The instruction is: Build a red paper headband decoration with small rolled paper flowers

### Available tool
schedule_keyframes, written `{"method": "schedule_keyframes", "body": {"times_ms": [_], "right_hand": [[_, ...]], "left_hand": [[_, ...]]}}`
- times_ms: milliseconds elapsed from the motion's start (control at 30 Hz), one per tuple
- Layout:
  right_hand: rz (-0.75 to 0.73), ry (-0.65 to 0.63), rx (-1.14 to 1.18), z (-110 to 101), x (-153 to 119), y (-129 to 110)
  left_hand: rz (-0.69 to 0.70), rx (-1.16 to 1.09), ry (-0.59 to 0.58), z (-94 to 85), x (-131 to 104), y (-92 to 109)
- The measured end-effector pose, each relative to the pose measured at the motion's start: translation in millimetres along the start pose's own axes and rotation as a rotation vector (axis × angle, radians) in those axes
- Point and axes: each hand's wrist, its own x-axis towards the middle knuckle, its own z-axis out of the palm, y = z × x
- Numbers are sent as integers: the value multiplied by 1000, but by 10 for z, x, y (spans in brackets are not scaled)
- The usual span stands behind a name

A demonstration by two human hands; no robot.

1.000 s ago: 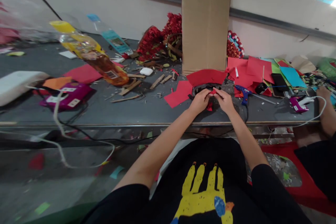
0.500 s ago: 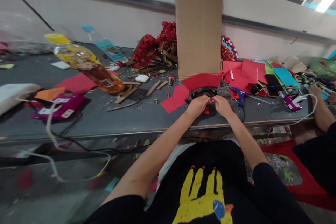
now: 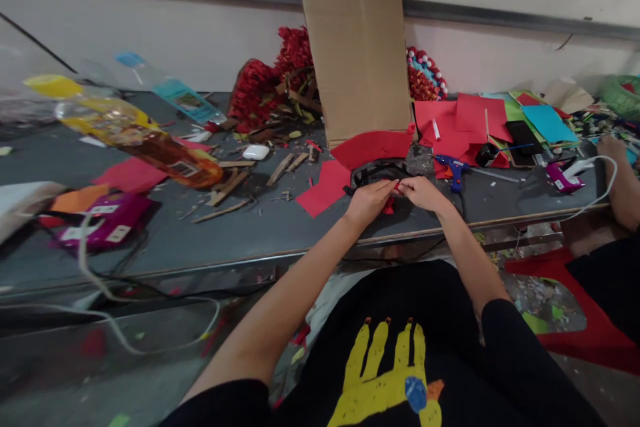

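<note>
My left hand and my right hand meet near the table's front edge, fingers closed on a small red piece between them. More red material shows just below the fingertips. Behind my hands lies a dark curved object, partly hidden by them. A curved red sheet sits beyond it, in front of a tall upright cardboard sheet. To the left is a flat red paper piece. The blue glue gun lies right of my right hand.
Two tilted bottles, purple power strips and cables are around. Wood scraps, a white case, red papers and a phone lie on the table. Another person's arm is at right.
The view has shifted, so the cardboard and bottles appear farther left. My hands remain together at the small red piece, with a slight change in finger position.
</note>
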Motion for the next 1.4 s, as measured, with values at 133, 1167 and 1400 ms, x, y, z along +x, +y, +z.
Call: {"method": "schedule_keyframes", "body": {"times_ms": [133,1167,1400], "right_hand": [[81,-138,60,-89,89,-64],[65,-76,541,116,131,0],[0,-32,559,210,174,-24]], "left_hand": [[2,43,25,5,-39,-33],[-288,-75,22,20,7,43],[-461,-227,161,-66,102,81]]}}
